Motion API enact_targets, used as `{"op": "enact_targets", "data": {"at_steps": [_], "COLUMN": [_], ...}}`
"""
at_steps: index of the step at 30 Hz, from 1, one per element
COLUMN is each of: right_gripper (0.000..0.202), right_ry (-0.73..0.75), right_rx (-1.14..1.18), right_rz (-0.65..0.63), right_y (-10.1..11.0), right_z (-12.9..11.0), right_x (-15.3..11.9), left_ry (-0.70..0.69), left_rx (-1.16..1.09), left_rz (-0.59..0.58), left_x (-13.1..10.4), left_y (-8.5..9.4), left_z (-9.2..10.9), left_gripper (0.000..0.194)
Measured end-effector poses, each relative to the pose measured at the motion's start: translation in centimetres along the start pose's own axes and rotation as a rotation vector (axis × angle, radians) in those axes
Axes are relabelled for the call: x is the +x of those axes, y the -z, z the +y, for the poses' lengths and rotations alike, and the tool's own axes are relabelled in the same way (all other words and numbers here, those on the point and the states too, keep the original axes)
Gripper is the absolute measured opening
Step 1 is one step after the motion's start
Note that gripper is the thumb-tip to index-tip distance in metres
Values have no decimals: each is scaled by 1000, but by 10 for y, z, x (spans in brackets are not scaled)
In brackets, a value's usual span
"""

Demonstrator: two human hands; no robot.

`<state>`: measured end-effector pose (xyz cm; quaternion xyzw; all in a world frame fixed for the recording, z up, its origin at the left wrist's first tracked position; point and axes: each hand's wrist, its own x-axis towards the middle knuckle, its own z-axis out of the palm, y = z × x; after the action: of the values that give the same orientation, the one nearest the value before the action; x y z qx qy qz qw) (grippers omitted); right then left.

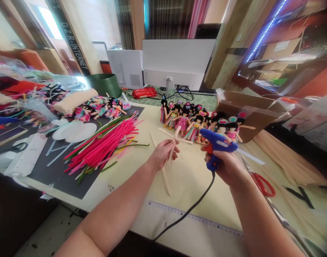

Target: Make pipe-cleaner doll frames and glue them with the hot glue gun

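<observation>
left hand [165,154]: fingers pinched around cream stems [176,135], crossed ends poking out above fingertips, tails below
right hand [226,165]: fingers wrapped on blue glue gun [218,142] grip, nozzle toward stems
dolls [198,119]: just beyond stems
scissors [261,182]: right of right hand

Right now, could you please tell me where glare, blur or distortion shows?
Head view: glare whites out the upper-left window; the upper-right light strip glows brightly; both side edges look stretched and smeared; the glue gun is fairly clear.
</observation>
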<state>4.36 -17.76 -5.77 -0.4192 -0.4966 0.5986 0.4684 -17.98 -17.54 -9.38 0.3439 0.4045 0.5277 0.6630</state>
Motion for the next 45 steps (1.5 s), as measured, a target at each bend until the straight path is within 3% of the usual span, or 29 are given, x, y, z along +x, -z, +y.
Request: {"op": "enact_targets", "data": {"at_steps": [10, 19, 45], "right_gripper": [37, 47, 42], "right_ry": [-61, -71, -109], "right_rx": [-214, -443, -485], "right_rz": [-72, -30, -14], "right_y": [11, -1, -10], "right_z": [5, -10, -14], "right_x": [-12, -18, -18], "left_ry": [42, 13, 9], "left_rx": [222, 314, 336], "left_rz": [24, -10, -41], "left_x": [-2, -11, -15], "left_y": [-11, -16, -19], "left_z": [-5, -7, -3], "left_gripper": [31, 32, 33]}}
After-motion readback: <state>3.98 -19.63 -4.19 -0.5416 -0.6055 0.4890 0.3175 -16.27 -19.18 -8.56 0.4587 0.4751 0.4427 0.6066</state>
